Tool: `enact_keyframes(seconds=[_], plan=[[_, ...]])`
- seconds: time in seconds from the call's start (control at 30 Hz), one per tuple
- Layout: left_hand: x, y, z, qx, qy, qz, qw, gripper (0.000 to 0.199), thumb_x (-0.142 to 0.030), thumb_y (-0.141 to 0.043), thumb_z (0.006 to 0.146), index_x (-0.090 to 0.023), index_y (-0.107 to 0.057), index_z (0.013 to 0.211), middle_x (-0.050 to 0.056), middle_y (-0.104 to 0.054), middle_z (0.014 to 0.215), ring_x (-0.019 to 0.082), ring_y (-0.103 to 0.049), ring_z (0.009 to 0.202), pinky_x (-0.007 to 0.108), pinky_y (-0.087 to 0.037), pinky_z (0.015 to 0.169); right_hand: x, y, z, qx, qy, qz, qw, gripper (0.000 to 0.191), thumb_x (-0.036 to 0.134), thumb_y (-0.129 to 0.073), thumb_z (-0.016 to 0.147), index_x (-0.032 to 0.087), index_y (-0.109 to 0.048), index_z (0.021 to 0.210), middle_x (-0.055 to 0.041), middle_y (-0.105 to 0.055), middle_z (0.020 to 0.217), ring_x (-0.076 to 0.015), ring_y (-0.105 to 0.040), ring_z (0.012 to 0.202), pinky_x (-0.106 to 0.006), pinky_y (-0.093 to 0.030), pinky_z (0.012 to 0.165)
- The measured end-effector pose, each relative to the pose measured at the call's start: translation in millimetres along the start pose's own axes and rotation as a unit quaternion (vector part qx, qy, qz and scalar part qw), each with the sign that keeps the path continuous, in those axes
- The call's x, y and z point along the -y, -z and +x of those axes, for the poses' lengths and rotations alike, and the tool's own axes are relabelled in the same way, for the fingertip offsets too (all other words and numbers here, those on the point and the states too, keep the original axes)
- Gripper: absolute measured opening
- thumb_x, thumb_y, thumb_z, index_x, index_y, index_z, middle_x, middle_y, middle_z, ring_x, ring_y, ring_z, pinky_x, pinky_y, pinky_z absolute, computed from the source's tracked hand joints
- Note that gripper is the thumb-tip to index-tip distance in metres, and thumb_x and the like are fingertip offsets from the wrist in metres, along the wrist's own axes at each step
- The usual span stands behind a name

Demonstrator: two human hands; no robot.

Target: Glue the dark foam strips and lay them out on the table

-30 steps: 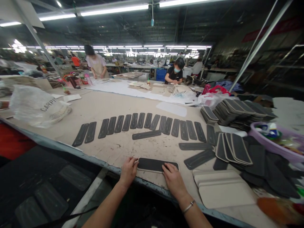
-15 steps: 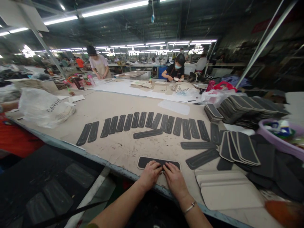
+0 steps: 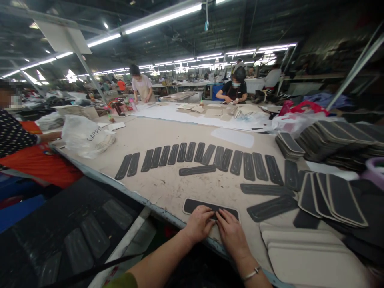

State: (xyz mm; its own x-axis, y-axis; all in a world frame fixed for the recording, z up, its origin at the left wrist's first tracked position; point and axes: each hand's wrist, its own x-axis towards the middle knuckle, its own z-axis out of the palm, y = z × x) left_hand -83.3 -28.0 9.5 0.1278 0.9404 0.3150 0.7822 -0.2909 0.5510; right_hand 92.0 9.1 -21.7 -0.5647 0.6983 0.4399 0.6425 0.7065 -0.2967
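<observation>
A dark rectangular panel with a pale border [image 3: 194, 205] lies at the near edge of the table. My left hand [image 3: 200, 222] is closed on the middle of its near edge, fingertips on the dark face. Right beside it, my right hand [image 3: 231, 229] grips the same edge with bent fingers, and the fingertips of both hands almost meet. The thumbs and part of the near edge are partly hidden. Beyond the hands, several glossy dark strips [image 3: 182, 152] form an arc, and one strip [image 3: 197, 170] lies crosswise inside it.
Pale panels [image 3: 312, 260] are stacked at near right, with bordered dark panels [image 3: 345, 200] behind them. Taller stacks [image 3: 336, 138] stand at far right. A plastic bag [image 3: 85, 138] sits at left near a person's arm [image 3: 49, 137]. Two co-workers stand across the table.
The view has swung left, so the scene sits further right and a person at the left edge shows. Both hands stay on the bordered panel, with little visible movement against it.
</observation>
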Motion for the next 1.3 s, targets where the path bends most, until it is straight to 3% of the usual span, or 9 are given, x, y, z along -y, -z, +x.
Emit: enact_keyframes(seconds=[0.1, 0.27, 0.4, 0.57, 0.73, 0.87, 0.97, 1.13, 1.3], plan=[[-11, -1.9, -4, -0.014, 0.019, 0.0, 1.0, 0.035, -0.029, -0.05, 0.088, -0.017, -0.06, 0.12, 0.011, -0.059, 0.124, 0.022, -0.052, 0.117, 0.039, -0.044, 0.101, -3, -2, -2, 0.002, -0.002, 0.008, 1.0, 0.032, 0.02, -0.043, 0.092, 0.015, -0.062, 0.119, -0.0115, -0.057, 0.123, -0.0257, -0.049, 0.116, -0.042, -0.045, 0.096], [-20, -8.0, -3, 0.085, -0.017, 0.113, 0.99, 0.059, -0.049, -0.04, 0.092, -0.014, -0.039, 0.139, 0.012, -0.04, 0.145, 0.028, -0.029, 0.137, 0.049, -0.028, 0.111, -6, -6, -6, 0.004, 0.016, 0.003, 1.0, 0.037, 0.017, -0.041, 0.091, 0.014, -0.058, 0.124, -0.0103, -0.055, 0.126, -0.0247, -0.048, 0.119, -0.042, -0.044, 0.098], [-3, 0.2, -8, 0.112, -0.009, 0.166, 0.98, 0.067, -0.056, -0.035, 0.091, -0.013, -0.033, 0.142, 0.013, -0.033, 0.149, 0.027, -0.024, 0.14, 0.047, -0.024, 0.113, -4, -6, -5, -0.013, 0.019, -0.003, 1.0, 0.033, 0.02, -0.042, 0.093, 0.011, -0.061, 0.119, -0.012, -0.059, 0.122, -0.0247, -0.051, 0.117, -0.042, -0.045, 0.097], [36, 32.1, -22, 0.118, 0.067, 0.232, 0.963, 0.064, -0.05, -0.038, 0.092, -0.012, -0.031, 0.144, 0.015, -0.027, 0.15, 0.029, -0.025, 0.139, 0.048, -0.025, 0.112, 0, -1, -1, -0.015, 0.001, 0.011, 1.0, 0.033, 0.018, -0.041, 0.093, 0.013, -0.061, 0.119, -0.0115, -0.058, 0.122, -0.0238, -0.051, 0.117, -0.042, -0.044, 0.098], [53, 43.0, -28, 0.132, 0.089, 0.28, 0.947, 0.061, -0.046, -0.032, 0.094, -0.012, -0.031, 0.144, 0.014, -0.025, 0.151, 0.028, -0.024, 0.14, 0.05, -0.024, 0.111, 12, 11, 3, 0.032, -0.051, 0.027, 0.998, 0.038, 0.016, -0.041, 0.091, 0.011, -0.057, 0.125, -0.0115, -0.054, 0.128, -0.0234, -0.047, 0.122, -0.042, -0.039, 0.103], [54, 38.3, -27, 0.134, 0.075, 0.316, 0.936, 0.058, -0.043, -0.032, 0.093, -0.011, -0.036, 0.142, 0.014, -0.024, 0.151, 0.03, -0.022, 0.14, 0.053, -0.024, 0.109, 39, 19, 8, 0.079, -0.085, 0.033, 0.993, 0.06, 0.034, -0.052, 0.089, 0.011, -0.034, 0.142, -0.0103, -0.036, 0.143, -0.027, -0.026, 0.135, -0.048, -0.023, 0.111], [56, 36.9, -27, 0.146, 0.064, 0.337, 0.928, 0.056, -0.041, -0.034, 0.091, -0.012, -0.042, 0.139, 0.013, -0.025, 0.151, 0.031, -0.022, 0.14, 0.055, -0.024, 0.108, 49, 20, 9, 0.117, -0.07, 0.053, 0.989, 0.065, 0.046, -0.049, 0.09, 0.015, -0.031, 0.144, -0.0076, -0.026, 0.148, -0.0242, -0.016, 0.138, -0.048, -0.012, 0.114], [57, 37.5, -28, 0.148, 0.044, 0.341, 0.927, 0.049, -0.034, -0.034, 0.09, -0.018, -0.048, 0.135, 0.011, -0.026, 0.151, 0.032, -0.022, 0.14, 0.058, -0.024, 0.107, 22, 31, -6, 0.144, -0.153, 0.051, 0.976, 0.07, 0.051, -0.045, 0.091, 0.009, -0.028, 0.145, -0.0097, -0.019, 0.15, -0.0237, -0.014, 0.139, -0.043, -0.013, 0.114], [65, 40.0, -21, 0.159, 0.073, 0.3, 0.938, 0.045, -0.03, -0.037, 0.086, -0.019, -0.057, 0.125, 0.009, -0.036, 0.147, 0.031, -0.026, 0.138, 0.055, -0.027, 0.107, 0, 43, -15, 0.135, -0.215, 0.036, 0.966, 0.071, 0.05, -0.047, 0.09, 0.007, -0.029, 0.144, -0.0112, -0.019, 0.149, -0.0253, -0.017, 0.138, -0.044, -0.013, 0.113]])
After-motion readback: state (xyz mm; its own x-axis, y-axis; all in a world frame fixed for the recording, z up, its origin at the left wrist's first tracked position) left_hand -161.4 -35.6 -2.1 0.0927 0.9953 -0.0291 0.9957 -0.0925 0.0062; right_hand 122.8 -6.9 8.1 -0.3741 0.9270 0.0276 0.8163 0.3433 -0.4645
